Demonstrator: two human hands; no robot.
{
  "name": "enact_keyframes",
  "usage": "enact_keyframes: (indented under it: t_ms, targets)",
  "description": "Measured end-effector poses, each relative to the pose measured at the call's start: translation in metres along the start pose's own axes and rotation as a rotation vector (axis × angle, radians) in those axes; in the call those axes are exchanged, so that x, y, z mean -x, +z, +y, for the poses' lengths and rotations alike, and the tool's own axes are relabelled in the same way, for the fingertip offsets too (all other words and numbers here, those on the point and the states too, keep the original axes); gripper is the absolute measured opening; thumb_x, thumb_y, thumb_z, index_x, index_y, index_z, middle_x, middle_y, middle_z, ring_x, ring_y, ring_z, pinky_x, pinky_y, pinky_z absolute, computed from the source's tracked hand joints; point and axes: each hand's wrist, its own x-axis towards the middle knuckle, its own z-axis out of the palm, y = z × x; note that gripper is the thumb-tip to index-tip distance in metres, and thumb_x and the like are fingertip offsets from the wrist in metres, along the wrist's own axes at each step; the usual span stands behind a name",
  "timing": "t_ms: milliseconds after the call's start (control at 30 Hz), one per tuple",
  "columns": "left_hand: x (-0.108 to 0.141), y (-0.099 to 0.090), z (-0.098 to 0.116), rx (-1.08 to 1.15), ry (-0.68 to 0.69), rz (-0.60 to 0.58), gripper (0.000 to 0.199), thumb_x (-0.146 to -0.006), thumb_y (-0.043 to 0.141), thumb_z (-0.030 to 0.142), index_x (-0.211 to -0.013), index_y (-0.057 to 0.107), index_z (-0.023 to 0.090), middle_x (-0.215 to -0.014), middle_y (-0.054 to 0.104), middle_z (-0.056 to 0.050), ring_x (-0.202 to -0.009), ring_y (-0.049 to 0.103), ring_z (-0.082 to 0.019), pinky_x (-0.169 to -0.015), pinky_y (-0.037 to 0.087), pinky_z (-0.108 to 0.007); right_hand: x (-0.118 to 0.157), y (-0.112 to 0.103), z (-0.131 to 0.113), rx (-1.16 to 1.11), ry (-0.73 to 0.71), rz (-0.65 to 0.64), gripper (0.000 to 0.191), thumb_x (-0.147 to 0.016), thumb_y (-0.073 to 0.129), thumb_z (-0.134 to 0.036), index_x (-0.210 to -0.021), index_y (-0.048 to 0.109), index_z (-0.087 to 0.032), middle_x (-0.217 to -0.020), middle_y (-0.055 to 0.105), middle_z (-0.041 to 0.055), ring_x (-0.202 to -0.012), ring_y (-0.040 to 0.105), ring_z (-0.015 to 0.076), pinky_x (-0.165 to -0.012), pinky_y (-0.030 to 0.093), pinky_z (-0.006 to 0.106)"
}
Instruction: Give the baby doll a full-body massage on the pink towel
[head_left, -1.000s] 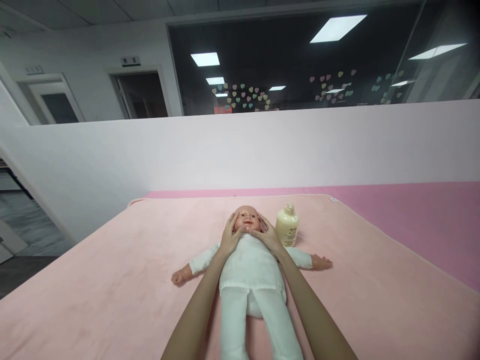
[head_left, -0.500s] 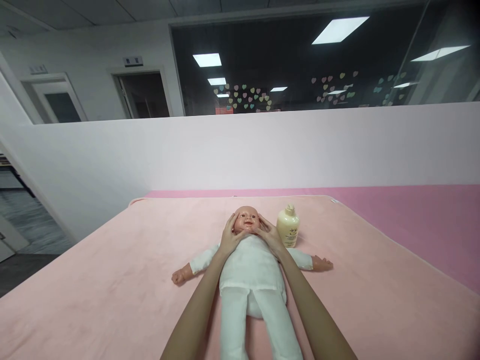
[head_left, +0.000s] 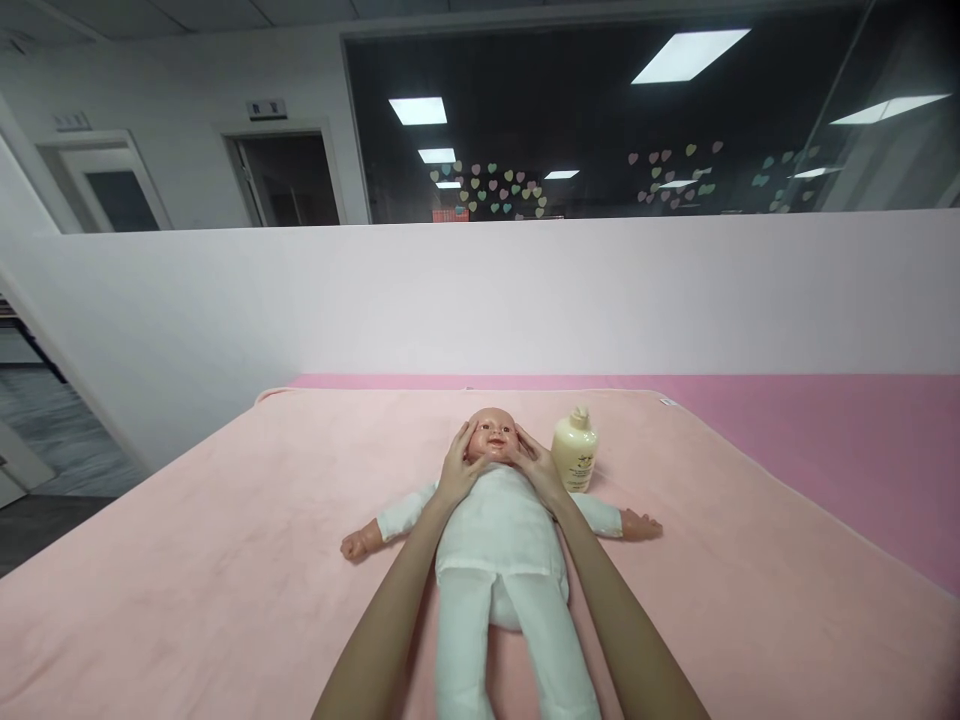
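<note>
A baby doll (head_left: 501,520) in white clothes lies on its back on a pink blanket (head_left: 225,540), face up, arms spread out. My left hand (head_left: 457,470) rests against the left side of the doll's head, fingers along the cheek and thumb near the chin. On the other side, my right hand (head_left: 541,472) touches the cheek and jaw in the same way. Both hands have thumbs apart from the fingers and cup the head between them. A pale yellow pump bottle (head_left: 575,452) stands upright just right of my right hand.
Behind the blanket rises a white low wall (head_left: 480,300). A pink surface (head_left: 825,470) shows beyond the blanket's right edge. Farther back are a dark window (head_left: 570,130) with heart stickers and two doors on the left.
The camera view has shifted slightly. My thumbs have moved a little outward from the middle of the doll's chin, and both hands remain at its head.
</note>
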Motion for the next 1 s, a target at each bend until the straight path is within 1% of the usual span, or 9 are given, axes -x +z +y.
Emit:
enact_keyframes:
  t_ms: [67, 133, 267, 467, 633, 733, 833, 933, 1000]
  targets:
    - [0.001, 0.0, 0.001, 0.028, -0.034, -0.008, 0.075, -0.071, 0.068, 0.042, -0.137, 0.038, 0.025, -0.148, 0.026, -0.01, -0.134, 0.028, -0.025, -0.1, 0.038, -0.036, 0.0, 0.0, 0.002, 0.029, -0.01, -0.012, 0.089, -0.054, 0.081, -0.035, -0.134, 0.043, -0.02, -0.14, 0.039, 0.0065, -0.129, 0.038, 0.0236, -0.107, 0.032, 0.038]
    - [0.002, -0.001, 0.002, 0.034, -0.049, -0.012, 0.073, -0.072, 0.067, 0.041, -0.137, 0.038, 0.024, -0.149, 0.026, -0.01, -0.135, 0.027, -0.024, -0.098, 0.041, -0.035, 0.0, 0.0, 0.003, 0.033, -0.014, -0.026, 0.094, -0.052, 0.083, -0.033, -0.135, 0.04, -0.02, -0.142, 0.037, 0.0069, -0.13, 0.036, 0.023, -0.108, 0.031, 0.038]
    - [0.002, -0.003, 0.003, 0.012, -0.029, -0.019, 0.065, -0.079, 0.059, 0.041, -0.138, 0.037, 0.023, -0.148, 0.028, -0.009, -0.136, 0.024, -0.023, -0.099, 0.04, -0.036, 0.0, 0.0, 0.002, 0.019, -0.017, -0.05, 0.085, -0.058, 0.079, -0.036, -0.134, 0.042, -0.024, -0.142, 0.036, 0.0038, -0.131, 0.034, 0.0213, -0.109, 0.027, 0.038]
    - [-0.001, -0.003, 0.003, -0.083, 0.044, 0.016, 0.055, -0.087, 0.043, 0.046, -0.135, 0.043, 0.018, -0.143, 0.038, -0.009, -0.134, 0.029, -0.02, -0.112, 0.023, -0.038, -0.001, -0.003, 0.003, -0.092, 0.052, -0.082, 0.071, -0.068, 0.072, -0.043, -0.132, 0.045, -0.027, -0.139, 0.041, 0.0017, -0.129, 0.037, 0.0219, -0.108, 0.031, 0.04]
    - [-0.001, -0.002, 0.004, -0.059, 0.036, 0.065, 0.051, -0.091, 0.032, 0.047, -0.131, 0.047, 0.019, -0.139, 0.043, -0.007, -0.132, 0.033, -0.018, -0.112, 0.022, -0.036, -0.001, -0.002, 0.003, -0.11, 0.055, -0.04, 0.068, -0.069, 0.069, -0.045, -0.13, 0.048, -0.023, -0.14, 0.04, 0.0046, -0.129, 0.037, 0.0218, -0.107, 0.031, 0.038]
    - [0.0, -0.001, 0.006, -0.043, 0.017, 0.06, 0.052, -0.087, 0.044, 0.046, -0.132, 0.047, 0.02, -0.141, 0.04, -0.009, -0.132, 0.032, -0.02, -0.108, 0.03, -0.036, 0.001, 0.002, 0.0, 0.006, -0.007, -0.025, 0.08, -0.061, 0.076, -0.041, -0.132, 0.045, -0.023, -0.141, 0.04, 0.0071, -0.129, 0.038, 0.0234, -0.107, 0.031, 0.04]
    - [0.002, -0.001, 0.007, -0.018, -0.02, 0.038, 0.065, -0.076, 0.062, 0.043, -0.134, 0.043, 0.022, -0.145, 0.034, -0.01, -0.133, 0.031, -0.023, -0.099, 0.04, -0.035, 0.004, 0.003, -0.004, 0.119, -0.05, -0.034, 0.087, -0.057, 0.077, -0.042, -0.134, 0.042, -0.023, -0.14, 0.041, 0.0079, -0.129, 0.037, 0.0248, -0.107, 0.031, 0.043]
    - [0.002, -0.001, 0.005, 0.001, -0.035, 0.031, 0.064, -0.076, 0.062, 0.04, -0.134, 0.043, 0.022, -0.146, 0.032, -0.01, -0.133, 0.03, -0.023, -0.096, 0.042, -0.034, 0.007, 0.001, -0.009, 0.207, -0.046, -0.067, 0.079, -0.065, 0.07, -0.048, -0.135, 0.041, -0.025, -0.141, 0.04, 0.0059, -0.131, 0.034, 0.0234, -0.108, 0.028, 0.044]
    - [0.002, -0.002, 0.005, -0.009, -0.014, 0.027, 0.057, -0.081, 0.056, 0.039, -0.134, 0.044, 0.021, -0.144, 0.035, -0.01, -0.133, 0.03, -0.022, -0.101, 0.038, -0.036, 0.007, 0.0, -0.013, 0.269, -0.036, -0.102, 0.073, -0.071, 0.064, -0.05, -0.135, 0.04, -0.027, -0.142, 0.038, 0.0039, -0.132, 0.033, 0.0213, -0.109, 0.027, 0.042]
